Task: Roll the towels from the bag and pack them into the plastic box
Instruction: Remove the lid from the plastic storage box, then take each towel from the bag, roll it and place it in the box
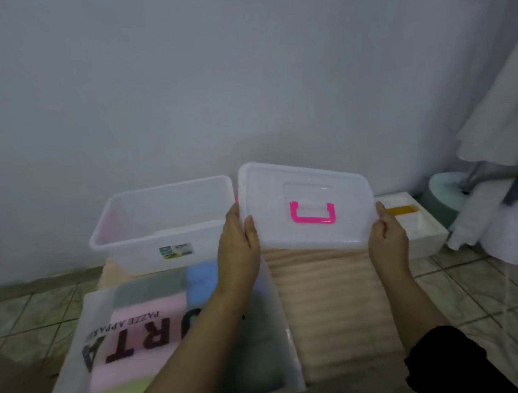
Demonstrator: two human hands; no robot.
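Head cam: both hands, left (pixel 239 253) & right (pixel 388 239), grip lid (pixel 306 205); I reckon it'd slip, edges only, onto box (pixel 161 225) left of them.

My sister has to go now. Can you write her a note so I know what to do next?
Left hand and right hand each have a grip on one end of the box lid, held off the box.
Plastic box sits open and empty by the wall.
Towels lie folded inside the bag in front.
Done: lid off.
Left: put lid aside, take out towels, roll each, pack them in the box.
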